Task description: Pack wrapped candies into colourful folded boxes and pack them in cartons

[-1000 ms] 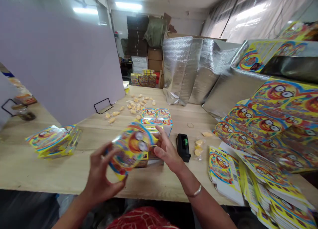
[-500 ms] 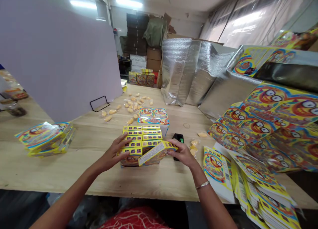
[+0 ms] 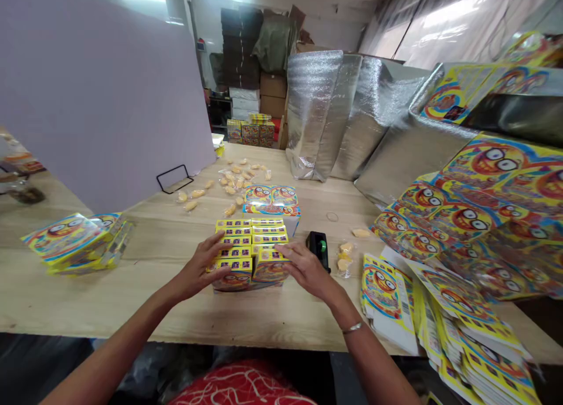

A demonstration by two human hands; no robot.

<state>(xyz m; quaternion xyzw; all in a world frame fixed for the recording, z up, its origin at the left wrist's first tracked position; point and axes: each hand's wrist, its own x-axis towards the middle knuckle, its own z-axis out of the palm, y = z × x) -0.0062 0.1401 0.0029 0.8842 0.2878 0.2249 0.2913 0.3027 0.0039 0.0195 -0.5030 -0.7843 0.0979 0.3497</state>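
Two columns of small yellow printed boxes stand packed in the middle of the table, inside or against a carton whose printed lid flap stands at the back. My left hand lies along the left side of the boxes, its fingertips and thumb over their top edges. From the right, my right hand holds the front right box, fingers on its top edge. That box now stands upright beside its neighbour. Most of the right thumb is hidden.
A black tape dispenser sits by my right hand. Small wrapped yellow pieces lie behind the boxes. Flat printed cartons are piled at the right, more at the left. Silver foil bags and a pale panel stand behind.
The front right box was tilted in my right hand and is now upright in line with the others. My right hand has moved left onto it. The left hand stays put.
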